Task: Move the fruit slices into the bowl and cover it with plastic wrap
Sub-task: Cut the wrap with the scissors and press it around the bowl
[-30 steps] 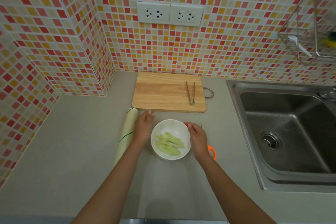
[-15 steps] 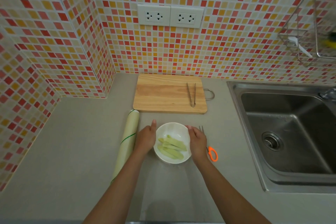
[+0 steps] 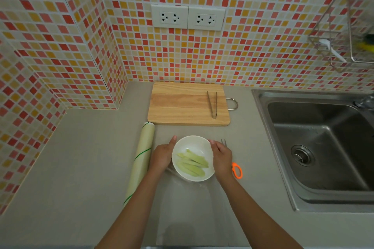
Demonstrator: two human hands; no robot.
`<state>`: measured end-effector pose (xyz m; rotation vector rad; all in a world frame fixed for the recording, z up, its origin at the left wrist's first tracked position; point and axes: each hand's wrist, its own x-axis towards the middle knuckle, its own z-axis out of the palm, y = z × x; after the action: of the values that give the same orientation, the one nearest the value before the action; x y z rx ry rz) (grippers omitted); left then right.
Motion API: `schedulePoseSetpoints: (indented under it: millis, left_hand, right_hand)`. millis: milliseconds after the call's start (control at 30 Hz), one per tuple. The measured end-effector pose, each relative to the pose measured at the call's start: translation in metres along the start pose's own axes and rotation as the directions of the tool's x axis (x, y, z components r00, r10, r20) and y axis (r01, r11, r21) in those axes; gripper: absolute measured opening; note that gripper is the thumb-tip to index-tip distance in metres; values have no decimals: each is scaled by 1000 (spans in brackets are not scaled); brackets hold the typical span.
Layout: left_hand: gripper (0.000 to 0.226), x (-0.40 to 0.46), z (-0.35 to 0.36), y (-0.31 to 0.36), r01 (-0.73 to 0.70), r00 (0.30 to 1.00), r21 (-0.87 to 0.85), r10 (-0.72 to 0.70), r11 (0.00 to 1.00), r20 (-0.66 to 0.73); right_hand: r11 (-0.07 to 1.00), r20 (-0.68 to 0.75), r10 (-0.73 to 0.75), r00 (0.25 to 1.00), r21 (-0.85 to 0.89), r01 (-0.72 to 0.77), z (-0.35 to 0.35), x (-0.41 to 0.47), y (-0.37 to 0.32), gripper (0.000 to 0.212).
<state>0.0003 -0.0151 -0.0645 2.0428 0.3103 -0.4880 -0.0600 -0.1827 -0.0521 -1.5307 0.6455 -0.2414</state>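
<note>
Two stages make up this job, and from my remote seat I judge the first one finished. The steel sink (image 3: pixel 315 147) fills the right side of the counter (image 3: pixel 81 168) and plays no part. Against the tiled wall, the wooden cutting board (image 3: pixel 188 105) carries no fruit now, only the metal tongs (image 3: pixel 212 105) near its right edge. Left of the bowl lies the plastic wrap roll (image 3: pixel 141 159), lengthwise on the counter, just beside my left wrist. A clear sheet (image 3: pixel 188 204) seems to trail from the bowl toward me across the counter; its edges are faint, and I cannot tell whether it already spans the bowl's top. The white bowl (image 3: pixel 193 141) sits in front of the board with the fruit slices (image 3: pixel 192 162) heaped inside. My left hand (image 3: pixel 162 156) cups the bowl's left side, thumb raised beside the rim. My right hand (image 3: pixel 221 155) is curled against the right rim; whether it pinches film I cannot tell. Orange-handled scissors (image 3: pixel 236 170) peek out beside that hand. What remains, I reckon, is smoothing and sealing the wrap around the rim.
</note>
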Motion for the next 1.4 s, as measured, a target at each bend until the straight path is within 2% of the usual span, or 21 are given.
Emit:
schedulePoseSetpoints:
  millis: [100, 300, 500, 633, 733, 800, 867, 933, 1000, 1033, 1133, 1200, 1300, 1367, 1400]
  left_hand:
    - [53, -1, -1, -6, -14, 1000, -198, 11, 980, -13]
    - [48, -10, 6, -11, -47, 994, -231, 24, 972, -104]
    - [31, -17, 15, -8, -174, 962, -345, 83, 922, -261]
    - [21, -15, 19, -5, -129, 956, -514, -32, 848, -292]
    - [13, -14, 24, -5, -43, 962, -677, -152, 734, -226]
    - [20, -11, 25, -5, -15, 968, -721, -172, 693, -184]
    - [25, -11, 23, -5, -44, 959, -671, -156, 740, -236]
    - [21, -13, 18, -3, -126, 926, -486, -72, 865, -369]
    - [18, -13, 15, 0, -183, 902, -319, 30, 930, -430]
    - [17, -13, 14, 0, -184, 905, -302, 42, 935, -423]
    - [18, -11, 12, 0, -33, 947, -422, -107, 906, -304]
    - [19, -11, 11, -4, 3, 959, -420, -122, 908, -255]
    - [20, -12, 8, -9, -121, 956, -186, 64, 975, -285]
    - [21, -14, 7, -9, -201, 923, -41, 175, 979, -343]
    - [18, -16, 6, -7, -242, 898, -22, 215, 970, -384]
  right_hand:
    - [1000, 3, -8, 1000, -6, 8, 1, 1, -2, 28]
    - [999, 22, 21, 1000, 28, -21, 4, -2, -5, 30]
    - [987, 63, 104, 993, 114, -111, 2, -4, -2, 32]
    - [972, 77, 164, 983, 159, -174, 3, -3, 0, 31]
    - [942, 102, 226, 969, 230, -244, 2, -2, 0, 32]
    - [920, 132, 257, 957, 271, -284, 1, -3, 1, 33]
    - [914, 150, 261, 954, 280, -294, 0, -3, 1, 33]
    - [926, 140, 239, 961, 266, -269, 0, -4, 1, 33]
    - [936, 123, 214, 969, 259, -239, -1, -5, 0, 32]
    - [938, 114, 208, 971, 258, -231, -1, -6, 0, 31]
    - [945, 75, 201, 977, 249, -214, -1, -6, 1, 29]
    - [949, 59, 194, 979, 241, -203, -1, -4, 2, 29]
    - [953, 54, 185, 981, 234, -193, -1, -4, 1, 30]
    - [953, 44, 177, 983, 241, -182, -3, -4, -2, 28]
    - [955, 33, 167, 985, 243, -170, -4, -3, -4, 26]
